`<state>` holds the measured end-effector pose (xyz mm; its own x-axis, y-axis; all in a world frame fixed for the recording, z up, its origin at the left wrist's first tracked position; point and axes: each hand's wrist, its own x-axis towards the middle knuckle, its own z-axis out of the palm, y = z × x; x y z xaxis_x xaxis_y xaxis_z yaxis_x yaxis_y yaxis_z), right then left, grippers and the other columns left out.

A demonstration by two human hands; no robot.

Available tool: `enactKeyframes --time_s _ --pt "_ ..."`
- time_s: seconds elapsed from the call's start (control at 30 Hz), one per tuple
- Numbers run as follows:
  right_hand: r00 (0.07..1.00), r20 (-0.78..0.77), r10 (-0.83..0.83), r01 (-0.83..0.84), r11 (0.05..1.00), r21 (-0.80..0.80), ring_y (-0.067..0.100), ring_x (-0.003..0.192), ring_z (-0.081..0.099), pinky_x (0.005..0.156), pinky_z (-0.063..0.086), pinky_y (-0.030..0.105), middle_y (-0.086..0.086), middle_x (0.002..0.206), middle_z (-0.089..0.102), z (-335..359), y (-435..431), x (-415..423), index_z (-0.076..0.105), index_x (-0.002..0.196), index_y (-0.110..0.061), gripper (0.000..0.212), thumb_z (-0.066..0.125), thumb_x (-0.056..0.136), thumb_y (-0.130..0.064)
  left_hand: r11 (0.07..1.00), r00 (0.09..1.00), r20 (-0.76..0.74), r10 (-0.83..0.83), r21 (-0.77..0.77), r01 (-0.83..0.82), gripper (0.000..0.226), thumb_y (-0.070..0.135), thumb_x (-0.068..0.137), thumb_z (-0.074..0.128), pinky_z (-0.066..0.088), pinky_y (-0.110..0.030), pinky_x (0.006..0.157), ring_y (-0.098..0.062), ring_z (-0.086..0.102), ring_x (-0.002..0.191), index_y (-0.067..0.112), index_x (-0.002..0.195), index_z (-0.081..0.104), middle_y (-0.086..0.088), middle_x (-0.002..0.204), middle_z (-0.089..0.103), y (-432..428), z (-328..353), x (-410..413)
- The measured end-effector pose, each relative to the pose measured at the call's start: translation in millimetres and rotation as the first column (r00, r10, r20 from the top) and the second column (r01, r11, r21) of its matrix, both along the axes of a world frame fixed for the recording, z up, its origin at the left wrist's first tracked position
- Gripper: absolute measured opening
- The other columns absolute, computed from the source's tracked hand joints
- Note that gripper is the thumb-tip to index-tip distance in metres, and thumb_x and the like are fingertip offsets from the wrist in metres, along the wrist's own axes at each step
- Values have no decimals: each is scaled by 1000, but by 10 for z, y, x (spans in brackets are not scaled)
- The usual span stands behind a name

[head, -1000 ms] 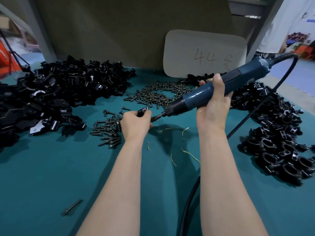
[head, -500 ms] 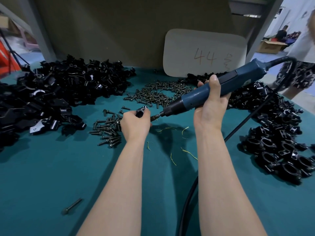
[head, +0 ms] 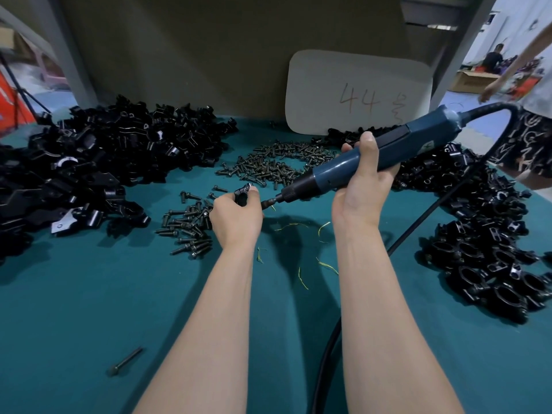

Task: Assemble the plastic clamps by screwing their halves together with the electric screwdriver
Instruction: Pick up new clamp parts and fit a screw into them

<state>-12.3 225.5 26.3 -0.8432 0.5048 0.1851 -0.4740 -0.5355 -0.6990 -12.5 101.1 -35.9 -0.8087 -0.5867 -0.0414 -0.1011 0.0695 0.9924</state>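
The left hand (head: 236, 216) is closed around a small black clamp (head: 242, 194) and holds it a little above the green surface (head: 89, 309), in the middle of the view. The fingers curl around the part and only its upper end shows above them. The right hand (head: 363, 189) grips the blue electric screwdriver (head: 418, 135) around the middle of its body, with the thumb laid over the top. The tool is tilted, its rear end high at the right and its bit (head: 268, 201) pointing down and left to the clamp. The tip is just beside the left hand (whether it really sits in a screw head I cannot tell, because the hand hides that place). A black cable (head: 418, 231) leaves the rear of the screwdriver, makes a loop and runs down across the surface.

At the left lies a big heap of black clamp halves (head: 104, 156). Behind the hands a spread of dark screws (head: 268, 167) lies on the surface, and a smaller group of screws (head: 188, 225) is just left of the left hand. At the right there is a heap of round joined clamps (head: 484, 234). One single long screw (head: 125, 361) lies apart at the near left. Some thin yellow threads (head: 324, 228) lie between the forearms. A white board (head: 358, 94) with "44" written on it leans against the back wall.
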Motion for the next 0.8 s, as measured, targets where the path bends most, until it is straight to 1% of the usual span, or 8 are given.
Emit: enactKeyframes --time_s 0.13,0.27,0.37,0.43,0.53,0.7,0.77,0.8 --pt "1000 -10 17 -17 1000 20 11 81 64 83 53 29 1 98 57 6 -17 13 32 141 -16 54 58 94 -16 1000 1000 10 9 -30 -8 30 37 88 63 58 -46 75 -32 71 74 14 69 59 -15 77 71 -10 17 20" --pt "998 -27 65 -65 998 1 11 77 65 75 53 28 2 96 56 0 26 23 36 139 -11 51 58 93 -15 994 999 44 -18 -107 22 31 34 86 64 58 -44 75 -32 70 74 5 76 64 -16 76 71 -34 49 36" --pt "987 -74 145 -146 989 -19 11 73 63 69 52 26 -1 87 57 13 76 38 43 126 -9 39 59 91 -15 976 991 114 -69 -200 91 29 35 86 63 58 -37 73 -24 71 70 8 77 67 -7 63 70 -71 88 54" --pt "969 -106 224 -229 973 -38 13 73 62 71 52 27 -2 83 57 43 127 66 46 116 -12 37 61 83 -20 953 978 176 -111 -259 155 28 34 85 61 59 -33 68 -20 70 65 10 72 67 -2 52 67 -88 125 76" --pt "923 -166 346 -356 934 -30 14 73 59 75 50 29 -2 81 58 104 226 88 51 105 -17 28 62 79 -22 914 943 271 -190 -301 271 32 36 85 59 58 -30 65 -17 68 59 12 65 65 0 49 66 -90 170 96" --pt "836 -269 478 -479 876 66 14 71 57 72 49 28 -1 81 58 192 382 150 53 108 -18 48 78 68 -27 869 909 349 -229 -348 353 35 44 86 59 57 -33 68 -19 61 51 12 71 63 -1 53 67 -118 185 98" --pt "854 -214 474 -472 879 64 14 67 58 68 50 29 0 79 59 235 428 133 54 109 -17 45 74 74 -36 861 928 309 -210 -391 325 35 46 89 58 57 -35 71 -23 67 66 13 83 64 -5 69 72 -103 160 119" --pt "891 -115 439 -436 898 53 14 65 59 66 51 29 0 78 60 265 436 113 54 110 -15 49 72 75 -44 863 942 265 -204 -405 301 33 46 90 58 55 -34 75 -25 68 79 15 95 66 -6 83 73 -94 147 125"
